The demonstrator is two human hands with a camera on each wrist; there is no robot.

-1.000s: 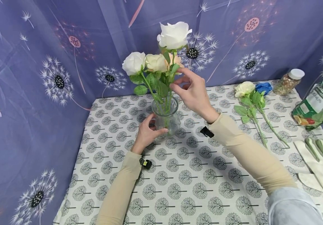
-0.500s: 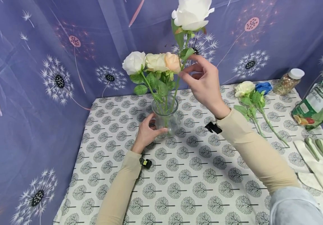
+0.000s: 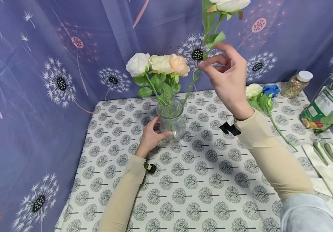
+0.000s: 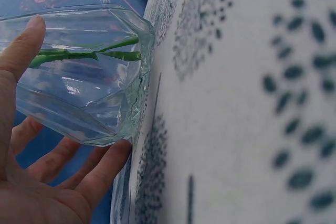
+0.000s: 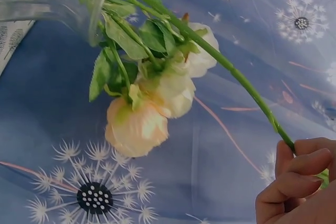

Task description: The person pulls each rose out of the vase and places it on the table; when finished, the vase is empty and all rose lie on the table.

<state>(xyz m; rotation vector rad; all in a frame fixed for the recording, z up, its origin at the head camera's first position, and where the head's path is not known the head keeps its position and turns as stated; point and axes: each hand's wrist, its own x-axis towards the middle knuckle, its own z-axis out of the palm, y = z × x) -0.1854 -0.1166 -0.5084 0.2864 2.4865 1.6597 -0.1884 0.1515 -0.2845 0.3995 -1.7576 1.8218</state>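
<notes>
My left hand (image 3: pixel 152 137) holds the lower part of a clear glass vase (image 3: pixel 179 127) on the patterned cloth, thumb in front and fingers round the far side. Three roses stand in the vase: a white rose (image 3: pixel 138 65), a cream rose (image 3: pixel 160 64) and a peach rose (image 3: pixel 179 65). In the left wrist view, cut green stems (image 4: pixel 121 55) show through the glass. My right hand (image 3: pixel 227 77) pinches the stem (image 5: pixel 236 74) of a tall white rose (image 3: pixel 231 4), whose bloom runs off the top of the head view. That stem slants down to the vase mouth.
A cream rose (image 3: pixel 253 91) and a blue rose (image 3: pixel 271 90) lie at the right, partly behind my right forearm. Beyond them stand a white-capped jar (image 3: pixel 296 84) and a green-and-white pouch (image 3: pixel 327 108). Gloves (image 3: pixel 329 170) lie at the right edge. A purple curtain (image 3: pixel 76 77) backs the table.
My right hand has moved up and to the right, drawing the tall white rose higher and tilting it away from the other roses. The left hand and vase have stayed in place.
</notes>
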